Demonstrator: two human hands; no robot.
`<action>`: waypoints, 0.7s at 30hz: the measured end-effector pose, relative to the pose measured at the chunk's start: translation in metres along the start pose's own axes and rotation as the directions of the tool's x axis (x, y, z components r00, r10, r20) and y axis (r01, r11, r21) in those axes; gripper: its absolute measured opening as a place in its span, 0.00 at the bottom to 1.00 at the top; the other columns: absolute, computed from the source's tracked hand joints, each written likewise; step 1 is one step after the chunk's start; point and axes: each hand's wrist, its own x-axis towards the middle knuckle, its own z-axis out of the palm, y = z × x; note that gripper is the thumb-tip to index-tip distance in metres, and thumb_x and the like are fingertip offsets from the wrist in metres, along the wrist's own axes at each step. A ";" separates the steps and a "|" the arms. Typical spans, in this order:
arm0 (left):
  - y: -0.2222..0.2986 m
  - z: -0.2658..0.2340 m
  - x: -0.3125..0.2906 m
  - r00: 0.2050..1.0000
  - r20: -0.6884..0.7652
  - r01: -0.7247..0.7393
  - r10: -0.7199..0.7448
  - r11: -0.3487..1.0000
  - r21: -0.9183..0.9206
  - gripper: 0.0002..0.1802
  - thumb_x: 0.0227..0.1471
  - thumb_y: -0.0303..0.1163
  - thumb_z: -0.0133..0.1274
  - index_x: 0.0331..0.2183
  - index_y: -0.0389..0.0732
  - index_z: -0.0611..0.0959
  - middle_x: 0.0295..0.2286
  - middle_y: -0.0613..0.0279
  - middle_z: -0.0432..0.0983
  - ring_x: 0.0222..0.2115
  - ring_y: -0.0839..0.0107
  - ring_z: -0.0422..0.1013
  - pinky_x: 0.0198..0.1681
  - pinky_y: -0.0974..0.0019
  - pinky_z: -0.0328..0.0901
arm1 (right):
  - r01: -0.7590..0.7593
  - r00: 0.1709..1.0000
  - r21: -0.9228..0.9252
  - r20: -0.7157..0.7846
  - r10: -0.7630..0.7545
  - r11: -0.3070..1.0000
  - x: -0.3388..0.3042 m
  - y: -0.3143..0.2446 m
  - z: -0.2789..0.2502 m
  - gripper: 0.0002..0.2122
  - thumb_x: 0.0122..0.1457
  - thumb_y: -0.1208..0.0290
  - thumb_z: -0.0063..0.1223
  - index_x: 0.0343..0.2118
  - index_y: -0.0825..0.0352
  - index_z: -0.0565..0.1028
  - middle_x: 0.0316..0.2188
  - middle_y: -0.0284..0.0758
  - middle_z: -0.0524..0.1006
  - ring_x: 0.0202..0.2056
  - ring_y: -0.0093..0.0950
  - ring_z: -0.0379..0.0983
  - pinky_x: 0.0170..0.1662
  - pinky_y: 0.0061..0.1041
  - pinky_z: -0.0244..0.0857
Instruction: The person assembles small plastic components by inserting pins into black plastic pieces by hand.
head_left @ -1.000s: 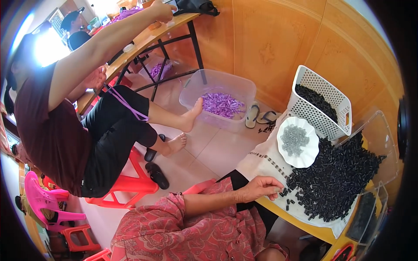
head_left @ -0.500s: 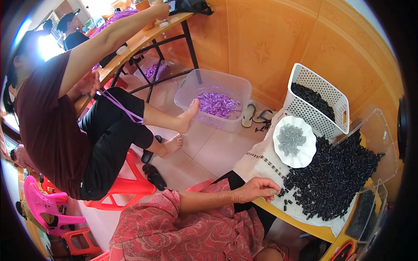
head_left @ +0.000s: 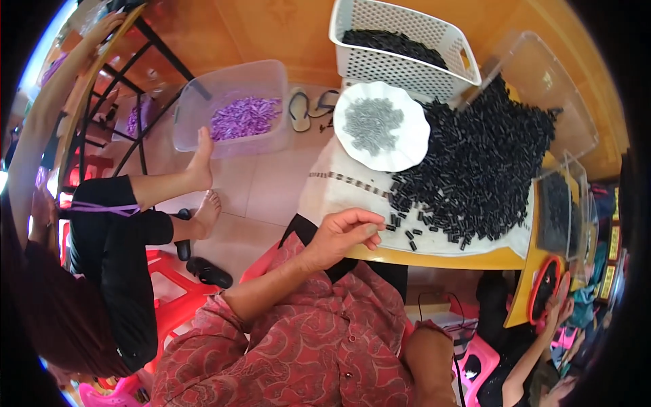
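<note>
A left hand hangs over the bench at its near-left corner, fingertips drawn toward the thumb; whether they pinch anything cannot be told. The right hand is out of view. Black tubes lie heaped on a white cloth just beyond, strays near the fingertips, the pile reaching toward the right edge. Plenty appears left to handle; a scalloped plate of clear pieces and a part-filled basket stand farther back, their role in any finished work unclear.

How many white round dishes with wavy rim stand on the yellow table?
1: the white wavy-rimmed dish holding grey pieces, in front of the white perforated plastic basket. No other shows.
</note>
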 end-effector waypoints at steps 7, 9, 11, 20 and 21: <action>0.000 0.006 -0.003 1.000 0.008 -0.021 0.021 1.000 0.015 0.12 0.58 0.26 0.47 0.43 0.33 0.76 0.37 0.60 0.76 0.33 0.76 0.73 0.39 0.71 0.69 | 0.012 0.992 -0.017 0.126 -0.009 1.000 0.016 -0.005 -0.006 0.10 0.50 0.69 0.53 0.17 0.65 0.67 0.13 0.26 0.71 0.13 0.23 0.68 0.15 0.21 0.61; 0.000 0.003 -0.004 0.999 -0.004 -0.035 0.034 0.999 -0.008 0.12 0.58 0.26 0.47 0.43 0.33 0.76 0.37 0.60 0.75 0.33 0.76 0.73 0.39 0.71 0.70 | -0.241 0.923 0.030 0.315 0.220 0.970 0.011 0.006 -0.007 0.09 0.51 0.68 0.55 0.26 0.64 0.66 0.14 0.27 0.73 0.13 0.25 0.70 0.15 0.21 0.61; 0.000 0.002 -0.003 1.000 -0.006 -0.022 0.022 1.000 -0.020 0.12 0.59 0.26 0.47 0.43 0.33 0.76 0.38 0.60 0.75 0.34 0.76 0.73 0.40 0.71 0.70 | -0.482 0.765 0.022 0.498 0.408 0.876 0.006 0.015 -0.005 0.13 0.51 0.66 0.56 0.34 0.64 0.65 0.16 0.28 0.75 0.14 0.26 0.71 0.14 0.20 0.61; 0.002 0.000 -0.001 1.000 -0.019 -0.011 0.011 0.999 -0.044 0.12 0.59 0.24 0.45 0.44 0.32 0.75 0.38 0.55 0.75 0.35 0.72 0.72 0.39 0.68 0.69 | -0.345 -0.109 -0.846 0.466 0.878 0.406 -0.059 0.056 -0.041 0.09 0.49 0.88 0.56 0.33 0.72 0.72 0.29 0.40 0.73 0.24 0.25 0.70 0.25 0.18 0.63; 0.001 0.001 -0.001 1.000 -0.011 -0.011 0.010 0.999 -0.043 0.12 0.59 0.24 0.45 0.44 0.32 0.75 0.38 0.55 0.75 0.34 0.72 0.72 0.39 0.68 0.69 | -0.367 -0.185 -0.890 0.355 0.917 0.271 -0.070 0.058 -0.047 0.08 0.50 0.87 0.55 0.33 0.73 0.72 0.28 0.38 0.73 0.25 0.24 0.70 0.26 0.20 0.64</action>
